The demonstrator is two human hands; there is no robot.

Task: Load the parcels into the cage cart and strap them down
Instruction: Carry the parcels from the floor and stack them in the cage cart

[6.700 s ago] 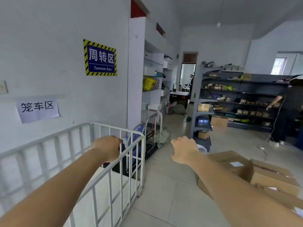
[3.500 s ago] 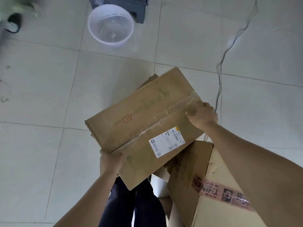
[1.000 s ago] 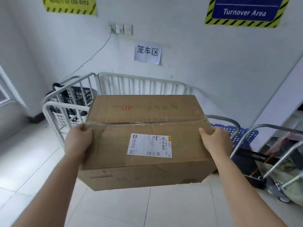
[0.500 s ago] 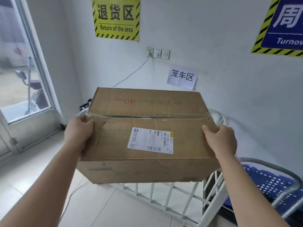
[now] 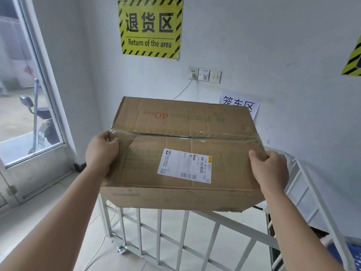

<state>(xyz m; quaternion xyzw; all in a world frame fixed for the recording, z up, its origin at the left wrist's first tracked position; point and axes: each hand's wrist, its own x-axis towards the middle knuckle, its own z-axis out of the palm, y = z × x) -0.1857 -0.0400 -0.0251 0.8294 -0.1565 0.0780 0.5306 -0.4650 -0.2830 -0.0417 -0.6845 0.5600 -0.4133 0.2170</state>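
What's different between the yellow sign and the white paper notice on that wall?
The yellow sign has a striped black-and-yellow border; the white paper notice is plain. The yellow sign carries an English line; the notice shows only Chinese characters. The sign hangs higher; the notice is partly hidden behind the cardboard box. Both bear black lettering on the wall.

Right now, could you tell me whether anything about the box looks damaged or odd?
Only mildly: the cardboard box carries its red 40 upside down from here, and its lower right corner looks scuffed.
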